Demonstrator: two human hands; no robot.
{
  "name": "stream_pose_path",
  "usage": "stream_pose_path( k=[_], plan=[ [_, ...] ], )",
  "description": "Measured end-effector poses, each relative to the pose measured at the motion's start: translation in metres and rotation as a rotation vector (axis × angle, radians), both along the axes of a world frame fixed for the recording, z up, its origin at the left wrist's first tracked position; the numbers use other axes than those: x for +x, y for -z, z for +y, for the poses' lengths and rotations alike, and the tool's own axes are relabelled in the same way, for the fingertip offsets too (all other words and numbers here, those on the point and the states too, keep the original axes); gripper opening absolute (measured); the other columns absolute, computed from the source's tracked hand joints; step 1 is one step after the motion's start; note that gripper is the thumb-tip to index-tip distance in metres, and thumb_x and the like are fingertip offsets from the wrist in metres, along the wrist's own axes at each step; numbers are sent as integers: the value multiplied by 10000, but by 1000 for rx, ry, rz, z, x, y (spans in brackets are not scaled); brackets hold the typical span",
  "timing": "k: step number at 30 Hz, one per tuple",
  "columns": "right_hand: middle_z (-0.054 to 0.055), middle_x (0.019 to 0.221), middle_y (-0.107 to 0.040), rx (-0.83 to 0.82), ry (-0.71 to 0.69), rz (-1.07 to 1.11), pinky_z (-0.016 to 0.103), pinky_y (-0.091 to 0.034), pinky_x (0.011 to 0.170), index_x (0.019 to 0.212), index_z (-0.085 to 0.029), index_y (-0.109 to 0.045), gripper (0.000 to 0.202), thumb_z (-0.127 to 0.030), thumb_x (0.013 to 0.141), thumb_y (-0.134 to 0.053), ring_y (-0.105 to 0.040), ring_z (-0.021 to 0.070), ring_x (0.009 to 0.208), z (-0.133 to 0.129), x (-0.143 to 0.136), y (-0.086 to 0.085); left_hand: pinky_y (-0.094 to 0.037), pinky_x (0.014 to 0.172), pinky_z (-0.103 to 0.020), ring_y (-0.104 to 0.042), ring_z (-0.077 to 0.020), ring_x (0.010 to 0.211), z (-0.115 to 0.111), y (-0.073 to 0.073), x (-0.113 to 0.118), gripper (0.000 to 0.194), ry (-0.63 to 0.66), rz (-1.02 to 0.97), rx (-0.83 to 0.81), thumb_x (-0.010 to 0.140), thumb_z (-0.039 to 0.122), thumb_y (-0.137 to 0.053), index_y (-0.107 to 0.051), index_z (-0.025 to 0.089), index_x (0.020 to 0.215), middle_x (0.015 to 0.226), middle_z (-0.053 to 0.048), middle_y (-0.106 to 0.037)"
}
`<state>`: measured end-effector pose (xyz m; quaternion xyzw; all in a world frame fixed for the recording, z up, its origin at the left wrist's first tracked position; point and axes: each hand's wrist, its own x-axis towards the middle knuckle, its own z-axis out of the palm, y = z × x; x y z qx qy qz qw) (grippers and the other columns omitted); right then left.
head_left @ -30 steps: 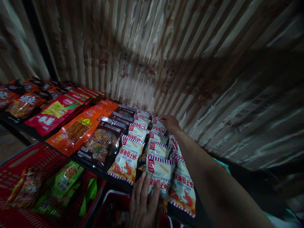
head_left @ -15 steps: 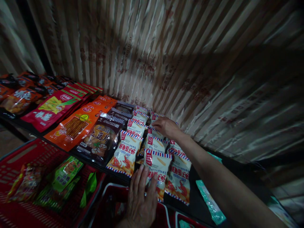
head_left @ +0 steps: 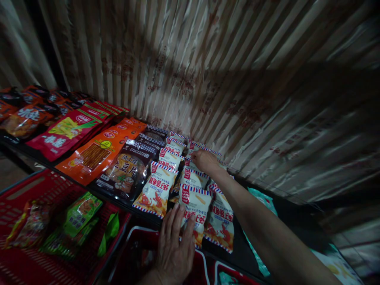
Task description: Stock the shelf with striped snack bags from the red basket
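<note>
White snack bags with red lettering and red-and-blue striped edges lie in overlapping rows on a black shelf. My left hand rests with outstretched fingers on the lower part of the front middle snack bag. Farther back, my right hand reaches over the rows, its fingers curled against a snack bag near the corrugated wall. The hand itself hides the fingertips. Under my right forearm lies the front right snack bag, partly covered.
Dark brown chip bags, orange packets and pink packets line the shelf leftward. A red basket with green packets stands in front; another basket sits below my left hand. Teal packets lie right. Corrugated sheeting backs the shelf.
My right hand's fingers have curled in more, and its forearm has shifted slightly. The front right snack bag sits a little farther left. My left hand stays on the front middle bag.
</note>
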<state>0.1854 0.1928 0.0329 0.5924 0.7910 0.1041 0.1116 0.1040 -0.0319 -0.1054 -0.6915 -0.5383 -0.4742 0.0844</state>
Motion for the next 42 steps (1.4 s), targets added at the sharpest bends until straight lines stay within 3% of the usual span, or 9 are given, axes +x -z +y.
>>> stream_pose_path(
  k=[8,15,22,27,34,42],
  plan=[
    [121,1057,-663,40,-27,-5,276,-451,746,1001,-172,-652,329,-282,916,-353,-634,208,932,5,-1,-7,-333,1034,-420,-312,-282,1343,0,-2,-1,424,-9,-2,-3,846,106,-438,-508,140,1263,1388,-152,-414],
    [157,1057,-650,42,-26,-9,322,-453,771,997,-163,-665,322,-239,909,-365,-625,250,965,7,0,-14,-343,1033,-404,-320,-265,1341,-1,-4,-1,401,-13,0,-12,858,130,-433,-513,151,1251,1380,-142,-432],
    [151,1089,-647,92,-52,84,333,-450,759,989,-181,-656,309,-252,912,-366,-624,259,960,4,-2,-13,-354,1032,-413,-326,-274,1342,0,-2,0,422,-21,6,-27,852,129,-445,-502,152,1270,1399,-152,-414],
    [103,1048,-662,105,-100,199,292,-439,753,1062,-185,-618,269,-230,884,-422,-617,223,942,-7,14,-10,-351,1042,-433,-304,-285,1352,0,-3,1,446,-2,-18,-36,838,107,-460,-484,141,1282,1423,-156,-378],
    [40,864,-680,-109,-331,244,233,-417,767,861,-201,-696,234,-215,880,-463,-601,152,826,-23,29,-10,-373,1030,-453,-295,-297,1355,-2,-1,2,482,14,-17,-57,841,113,-466,-450,144,1321,1430,-159,-367],
    [35,871,-685,-201,-320,315,233,-435,715,820,-196,-693,148,-205,809,-545,-609,149,789,-19,30,-7,-389,1026,-447,-302,-284,1355,-3,0,2,498,6,-9,-71,846,119,-457,-432,162,1342,1430,-149,-374]
  ],
)
